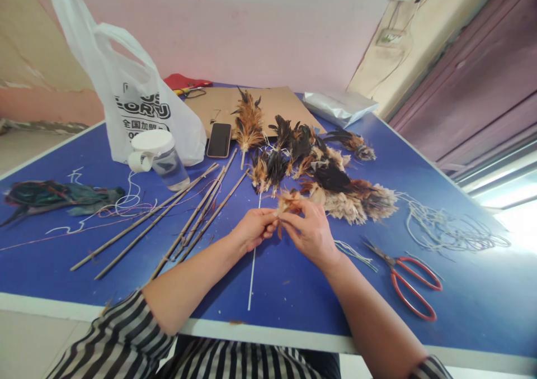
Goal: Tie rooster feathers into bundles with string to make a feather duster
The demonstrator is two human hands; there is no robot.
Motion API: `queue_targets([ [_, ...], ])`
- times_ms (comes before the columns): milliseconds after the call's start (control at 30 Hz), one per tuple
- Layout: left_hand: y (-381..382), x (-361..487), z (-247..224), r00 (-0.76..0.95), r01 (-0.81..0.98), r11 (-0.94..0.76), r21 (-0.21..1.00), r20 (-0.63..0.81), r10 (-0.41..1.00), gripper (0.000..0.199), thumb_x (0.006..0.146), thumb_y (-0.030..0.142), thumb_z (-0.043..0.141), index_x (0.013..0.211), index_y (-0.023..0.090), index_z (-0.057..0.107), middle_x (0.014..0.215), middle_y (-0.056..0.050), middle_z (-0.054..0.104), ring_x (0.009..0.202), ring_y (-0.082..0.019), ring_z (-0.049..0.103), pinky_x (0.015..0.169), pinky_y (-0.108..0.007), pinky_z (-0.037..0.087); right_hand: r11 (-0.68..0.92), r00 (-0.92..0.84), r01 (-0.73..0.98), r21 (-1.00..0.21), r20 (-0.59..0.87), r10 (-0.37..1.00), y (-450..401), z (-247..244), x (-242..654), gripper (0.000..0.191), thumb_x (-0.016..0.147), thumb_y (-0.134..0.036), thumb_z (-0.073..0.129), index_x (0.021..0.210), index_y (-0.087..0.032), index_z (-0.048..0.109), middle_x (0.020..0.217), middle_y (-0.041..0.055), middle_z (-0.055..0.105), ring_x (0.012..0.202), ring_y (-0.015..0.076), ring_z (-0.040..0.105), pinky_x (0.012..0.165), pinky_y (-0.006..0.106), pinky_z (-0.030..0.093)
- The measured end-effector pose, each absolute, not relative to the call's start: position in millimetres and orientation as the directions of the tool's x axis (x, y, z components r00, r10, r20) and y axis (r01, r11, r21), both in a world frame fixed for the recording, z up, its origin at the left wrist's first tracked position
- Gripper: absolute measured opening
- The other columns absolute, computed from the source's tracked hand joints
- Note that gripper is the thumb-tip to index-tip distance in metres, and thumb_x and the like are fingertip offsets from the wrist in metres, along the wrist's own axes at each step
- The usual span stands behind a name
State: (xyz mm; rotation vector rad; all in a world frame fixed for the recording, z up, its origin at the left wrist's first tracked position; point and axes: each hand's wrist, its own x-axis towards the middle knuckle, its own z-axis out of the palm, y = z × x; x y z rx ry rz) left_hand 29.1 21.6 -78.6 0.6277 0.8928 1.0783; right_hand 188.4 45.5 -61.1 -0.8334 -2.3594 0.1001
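A blue worktop [293, 306] stands before a pink wall [251, 38]. Over its near half, the left hand [257, 226] and the right hand [309, 228] are close together, both pinching a small brown feather tuft [288, 201]. The tuft fans mainly toward the far side; its exact long axis I cannot tell, because the fingers cover its base. Red-handled scissors [391, 261] lie to the right.

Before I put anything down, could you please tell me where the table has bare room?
Bare blue table shows right of the scissors, on the near side of the white strings, and at right rear, between those strings and the silver packet. The middle is crowded: feather bundles beyond the left hand and right hand, sticks to their left.
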Motion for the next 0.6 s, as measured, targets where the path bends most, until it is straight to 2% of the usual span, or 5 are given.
queue_targets([
  [67,20.5,29.8,-77.7,0.197,-0.465,0.362,0.808,-0.304,0.932,0.022,0.063,0.027,0.068,0.067,0.009,0.056,0.050,0.004,0.044,0.038,-0.001,0.032,0.035,-0.016,0.016,0.802,-0.604,0.533,-0.271,0.542,0.585,45.4,-61.3,186.9,0.017,0.080,-0.023,0.052,0.090,-0.027,0.066,0.094,0.0067,0.052,0.089,0.0216,0.048,0.079,0.039,0.035],
  [133,19.2,30.8,-76.3,0.204,-0.456,0.361,0.814,-0.299,0.932,0.024,0.062,0.028,0.069,0.068,0.009,0.057,0.050,0.004,0.045,0.038,-0.001,0.032,0.035,-0.016,0.016,0.794,-0.581,0.510,-0.331,0.548,0.601,45.4,-61.2,184.7,0.015,0.080,-0.023,0.052,0.088,-0.025,0.065,0.091,0.0059,0.051,0.088,0.0206,0.048,0.079,0.038,0.035],
  [300,16.5,32.4,-73.3,0.257,-0.434,0.370,0.822,-0.280,0.925,0.030,0.063,0.033,0.069,0.077,0.008,0.060,0.053,0.004,0.045,0.039,-0.001,0.032,0.035,-0.015,0.017,0.637,-0.383,0.392,-0.664,0.512,0.769,46.8,-62.0,180.3,0.008,0.080,-0.020,0.050,0.075,-0.019,0.057,0.082,0.0041,0.051,0.079,0.0166,0.050,0.071,0.030,0.040],
  [467,16.5,32.5,-72.1,0.284,-0.407,0.395,0.824,-0.297,0.912,0.033,0.064,0.036,0.068,0.079,0.008,0.061,0.051,0.004,0.044,0.038,-0.001,0.031,0.035,-0.015,0.016,0.374,-0.256,0.285,-0.882,0.306,0.917,50.3,-67.7,178.6,0.009,0.077,-0.026,0.053,0.071,-0.019,0.053,0.074,0.0015,0.054,0.066,0.0139,0.048,0.062,0.028,0.039],
  [600,17.8,31.6,-72.9,0.305,-0.428,0.420,0.800,-0.310,0.901,0.029,0.065,0.033,0.069,0.078,0.009,0.061,0.052,0.004,0.043,0.038,0.000,0.030,0.035,-0.014,0.015,0.067,-0.262,0.038,-0.997,0.055,0.964,51.7,-74.1,176.3,0.015,0.075,-0.034,0.055,0.075,-0.019,0.051,0.062,-0.0019,0.054,0.054,0.0111,0.046,0.055,0.026,0.037],
])
